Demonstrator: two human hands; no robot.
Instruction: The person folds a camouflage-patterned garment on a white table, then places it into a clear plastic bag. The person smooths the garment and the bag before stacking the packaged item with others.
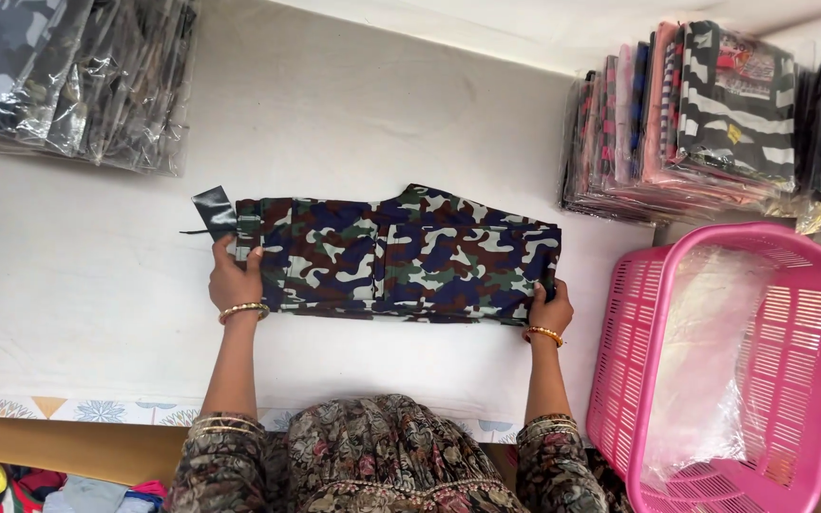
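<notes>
White cloth-covered table [87, 313] fills most of the view, and near its middle lies the camouflage-print fabric garment in blue, brown, green and white [401, 255], already folded into a compact, flat rectangle with fairly even edges. A small black tag or flap [213, 209] sticks out at its far left corner, not tucked in. To the right, a pink slatted plastic basket [810, 313] holds clear plastic sheeting, and beyond it, at the far right, stands a stack of bagged folded garments in pink, striped and dark prints [686, 123]. Another pile of bagged camouflage pieces [68, 76] sits at the far left corner.

Left hand [236, 277] grips the garment's left end, fingers curled over the edge; right hand [550, 306] pinches the near right corner in the same way. Judging by the tidy shape, folding looks largely finished; the garment has no clear bag around it yet, unlike the stacked pieces, so bagging and stacking appear to remain.
</notes>
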